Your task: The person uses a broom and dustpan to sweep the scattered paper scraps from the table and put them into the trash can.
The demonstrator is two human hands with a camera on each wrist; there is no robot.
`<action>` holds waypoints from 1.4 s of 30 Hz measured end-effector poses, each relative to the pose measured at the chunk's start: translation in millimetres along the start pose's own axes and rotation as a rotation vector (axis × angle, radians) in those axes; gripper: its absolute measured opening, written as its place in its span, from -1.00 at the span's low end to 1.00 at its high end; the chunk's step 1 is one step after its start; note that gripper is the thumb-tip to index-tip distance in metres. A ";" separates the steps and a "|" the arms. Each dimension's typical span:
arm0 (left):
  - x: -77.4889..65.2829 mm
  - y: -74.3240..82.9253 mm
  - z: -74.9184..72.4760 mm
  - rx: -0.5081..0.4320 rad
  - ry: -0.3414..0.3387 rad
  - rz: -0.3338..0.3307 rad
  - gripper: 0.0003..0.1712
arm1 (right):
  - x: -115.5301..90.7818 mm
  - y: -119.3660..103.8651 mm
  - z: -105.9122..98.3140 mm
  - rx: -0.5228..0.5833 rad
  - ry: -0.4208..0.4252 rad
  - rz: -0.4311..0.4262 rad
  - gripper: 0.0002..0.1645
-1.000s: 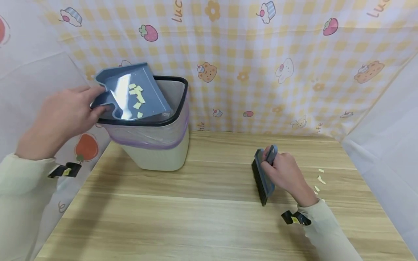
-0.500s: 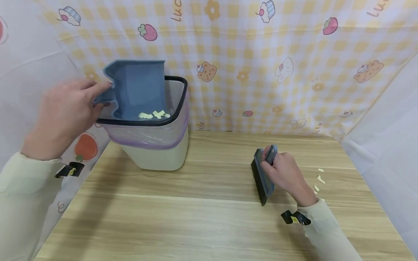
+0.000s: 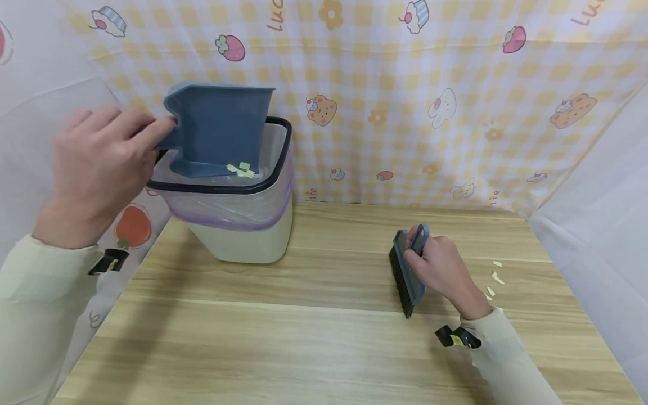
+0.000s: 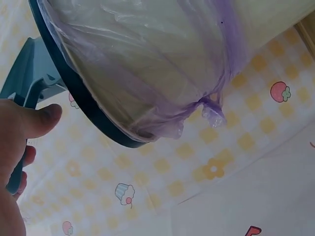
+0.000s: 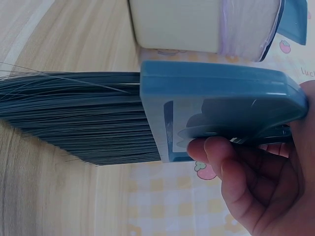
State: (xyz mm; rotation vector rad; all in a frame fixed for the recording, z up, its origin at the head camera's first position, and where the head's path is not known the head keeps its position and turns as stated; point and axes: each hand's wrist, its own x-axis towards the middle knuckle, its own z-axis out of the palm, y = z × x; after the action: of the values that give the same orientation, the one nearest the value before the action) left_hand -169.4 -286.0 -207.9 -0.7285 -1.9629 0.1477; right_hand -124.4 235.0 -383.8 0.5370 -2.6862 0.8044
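My left hand (image 3: 103,163) grips the handle of a blue dustpan (image 3: 223,126) over the trash bin (image 3: 248,242). The pan is tipped steeply, its flat edge toward the right, inside the bin's black rim (image 3: 217,189). A few pale yellow paper scraps (image 3: 243,170) show at the pan's lower corner, above the bin's mouth. In the left wrist view the thumb (image 4: 42,120) presses along the dustpan's handle. My right hand (image 3: 445,270) holds a blue hand brush (image 3: 412,275) upright on the table, its dark bristles (image 5: 78,118) facing left.
Several more pale scraps (image 3: 498,278) lie on the wooden table (image 3: 324,349), right of the right hand. A clear bag with a purple band (image 3: 253,224) lines the bin. A yellow checked curtain (image 3: 374,73) hangs behind, close to the bin and dustpan.
My left hand has tipped the dustpan from nearly flat to steep and raised it slightly to the right. The scraps slid to its lower corner, and fewer show now. The right hand stays still.
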 end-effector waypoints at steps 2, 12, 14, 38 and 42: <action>1.1 1.5 1.1 0.003 0.039 -0.002 -0.61 | 0.1 0.1 0.0 -0.001 0.000 0.000 -0.91; 3.5 5.9 5.0 0.006 0.140 0.010 -0.67 | 0.9 -0.1 0.1 -0.003 -0.010 0.003 -0.91; 3.2 6.0 4.4 0.013 0.137 0.023 -0.67 | 1.0 0.0 0.2 -0.002 -0.014 0.009 -0.92; 6.1 14.8 8.5 0.001 0.293 0.014 -0.69 | 0.7 0.0 0.9 0.010 -0.006 0.021 -0.91; 6.9 14.6 7.8 0.017 0.290 -0.013 -0.72 | 0.6 -0.5 0.4 0.004 -0.003 0.012 -0.91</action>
State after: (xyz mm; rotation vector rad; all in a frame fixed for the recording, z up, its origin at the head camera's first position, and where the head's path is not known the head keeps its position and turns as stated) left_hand -172.0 -268.9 -212.3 -0.6853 -1.6880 0.0473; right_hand -124.7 234.3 -383.7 0.5242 -2.6932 0.8128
